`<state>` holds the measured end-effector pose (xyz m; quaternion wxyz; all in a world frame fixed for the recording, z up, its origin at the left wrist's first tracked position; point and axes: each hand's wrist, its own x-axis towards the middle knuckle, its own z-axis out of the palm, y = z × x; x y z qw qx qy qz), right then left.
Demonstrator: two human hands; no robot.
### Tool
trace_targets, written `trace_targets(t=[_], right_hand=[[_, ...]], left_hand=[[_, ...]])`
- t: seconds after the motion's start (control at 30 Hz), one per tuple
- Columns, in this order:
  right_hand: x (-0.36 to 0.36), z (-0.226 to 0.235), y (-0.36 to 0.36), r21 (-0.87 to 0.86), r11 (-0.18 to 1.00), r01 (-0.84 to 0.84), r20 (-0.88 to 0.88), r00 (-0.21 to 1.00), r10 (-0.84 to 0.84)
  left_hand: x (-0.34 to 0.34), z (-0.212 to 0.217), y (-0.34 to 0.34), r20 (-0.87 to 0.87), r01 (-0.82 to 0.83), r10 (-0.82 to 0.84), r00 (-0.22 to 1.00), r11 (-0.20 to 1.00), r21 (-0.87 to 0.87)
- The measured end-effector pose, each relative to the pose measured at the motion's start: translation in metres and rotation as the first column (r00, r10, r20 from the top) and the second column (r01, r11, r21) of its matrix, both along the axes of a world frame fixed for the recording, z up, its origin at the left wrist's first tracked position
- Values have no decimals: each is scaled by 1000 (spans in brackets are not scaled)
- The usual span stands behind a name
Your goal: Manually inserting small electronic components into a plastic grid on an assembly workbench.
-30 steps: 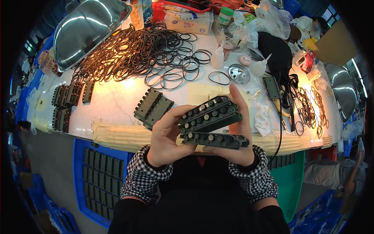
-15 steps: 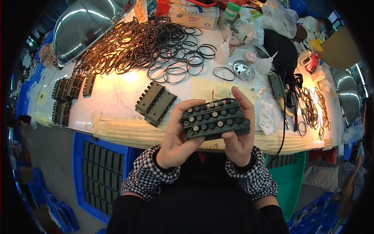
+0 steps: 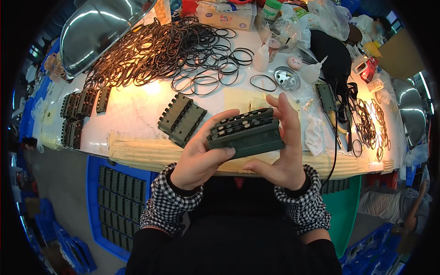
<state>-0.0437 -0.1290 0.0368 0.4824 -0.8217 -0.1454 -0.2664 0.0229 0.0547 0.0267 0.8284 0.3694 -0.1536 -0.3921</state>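
You hold a dark green ridged plastic block [image 3: 245,133] with rows of round holes just above the near table edge [image 3: 137,151], at picture centre. Your left hand [image 3: 199,158] grips its left end, thumb laid along the front. Your right hand [image 3: 284,151] clasps the right end, fingers raised behind it. At ten o'clock, two similar blocks [image 3: 182,119] lie together. At eleven o'clock sprawls a heap of black rubber rings [image 3: 160,50].
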Motion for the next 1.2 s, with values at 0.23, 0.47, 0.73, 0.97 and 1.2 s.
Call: trace_targets(t=[0.23, 0.47, 0.73, 0.97, 1.2], right_hand=[[1, 18, -26, -436, 893, -113, -70, 993, 91], [-4, 15, -23, -494, 864, -98, -7, 994, 109], [-5, 11, -25, -601, 799, 23, 180, 978, 108], [-8, 14, -24, -591, 807, 10, 190, 974, 127], [-12, 15, -25, -595, 804, -5, 161, 979, 125]], left_hand=[[5, -9, 5, -206, 109, -94, 974, 992, 64], [3, -12, 3, -41, 109, -107, 993, 993, 54], [-1, -3, 3, 184, 37, -66, 981, 987, 158], [1, -5, 2, 246, 16, -64, 967, 981, 195], [-2, -3, 2, 288, -28, -39, 957, 974, 224]])
